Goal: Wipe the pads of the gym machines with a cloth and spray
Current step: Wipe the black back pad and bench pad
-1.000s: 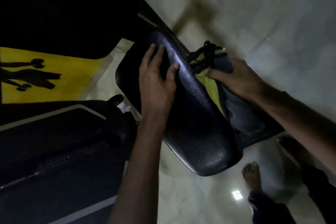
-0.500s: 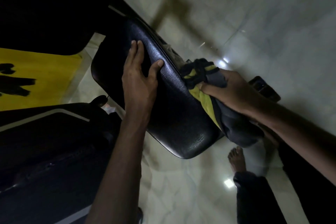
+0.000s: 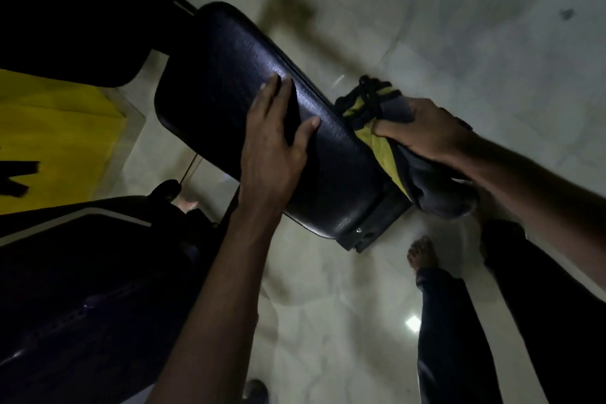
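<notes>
My left grip lies wide on the black pad, with the fingers straight and flat on its top face and the thumb spread toward the right edge. The pad sits tilted above the pale floor. My right grip is curled round the cloth, a yellow and grey bundle pressed against the pad's right side. Its loose grey end hangs below my wrist. My bare foot stands on the floor beneath.
</notes>
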A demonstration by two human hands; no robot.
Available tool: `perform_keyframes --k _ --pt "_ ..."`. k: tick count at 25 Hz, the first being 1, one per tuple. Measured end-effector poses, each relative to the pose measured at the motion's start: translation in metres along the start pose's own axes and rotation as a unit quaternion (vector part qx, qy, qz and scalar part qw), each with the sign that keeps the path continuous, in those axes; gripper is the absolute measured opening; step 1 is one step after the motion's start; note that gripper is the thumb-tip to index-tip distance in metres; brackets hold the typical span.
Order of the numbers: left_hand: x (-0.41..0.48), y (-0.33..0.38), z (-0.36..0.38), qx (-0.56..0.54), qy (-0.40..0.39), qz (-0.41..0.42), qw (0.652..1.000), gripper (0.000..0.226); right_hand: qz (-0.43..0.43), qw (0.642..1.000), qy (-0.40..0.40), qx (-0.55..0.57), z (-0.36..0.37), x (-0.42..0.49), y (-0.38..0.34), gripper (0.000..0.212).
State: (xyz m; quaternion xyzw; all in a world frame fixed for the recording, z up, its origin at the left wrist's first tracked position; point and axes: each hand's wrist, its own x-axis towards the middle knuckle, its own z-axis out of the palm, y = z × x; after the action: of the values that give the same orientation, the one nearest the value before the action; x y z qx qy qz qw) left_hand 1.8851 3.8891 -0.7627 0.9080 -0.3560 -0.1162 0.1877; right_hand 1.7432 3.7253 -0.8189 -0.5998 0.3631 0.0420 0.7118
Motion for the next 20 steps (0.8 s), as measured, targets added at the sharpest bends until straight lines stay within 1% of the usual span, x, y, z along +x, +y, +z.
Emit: perform_keyframes --k 3,5,9,11,13,15,17,18,20 --pt "0.000 -0.002 0.000 -0.022 -0.005 0.000 1.000 0.070 0.003 0.999 0.041 0.002 0.003 -0.002 0.001 0.014" --pt "0.004 0.000 -0.001 -0.028 -0.007 -0.004 1.000 0.071 0.022 0.999 0.048 0.001 0.005 -0.006 -0.002 0.016" --pt "0.003 -0.002 0.004 -0.039 -0.002 0.009 0.999 0.070 0.043 0.996 0.068 0.035 -0.001 -0.045 0.026 0.008" --pt "0.003 -0.002 0.004 -0.014 0.007 0.013 1.000 0.069 0.041 0.995 0.063 0.066 0.002 -0.052 0.034 0.006" --pt "0.001 -0.001 0.008 0.010 0.018 0.016 1.000 0.067 0.025 0.994 0.088 0.061 0.005 -0.045 0.033 0.008" --pt "-0.010 0.002 0.014 0.005 0.067 0.044 0.997 0.059 0.001 0.991 0.105 0.079 0.011 -0.041 0.036 0.010" --pt "-0.032 0.003 0.022 -0.015 0.114 0.108 0.987 0.041 -0.012 0.982 0.125 0.141 0.020 -0.054 0.050 0.015" --pt "-0.048 0.002 0.028 -0.020 0.114 0.138 0.984 0.033 -0.008 0.976 0.131 0.173 0.026 -0.067 0.060 0.017" --pt "-0.077 0.000 0.035 -0.025 0.088 0.162 0.983 0.030 0.005 0.964 0.132 0.232 0.038 -0.096 0.080 0.025"
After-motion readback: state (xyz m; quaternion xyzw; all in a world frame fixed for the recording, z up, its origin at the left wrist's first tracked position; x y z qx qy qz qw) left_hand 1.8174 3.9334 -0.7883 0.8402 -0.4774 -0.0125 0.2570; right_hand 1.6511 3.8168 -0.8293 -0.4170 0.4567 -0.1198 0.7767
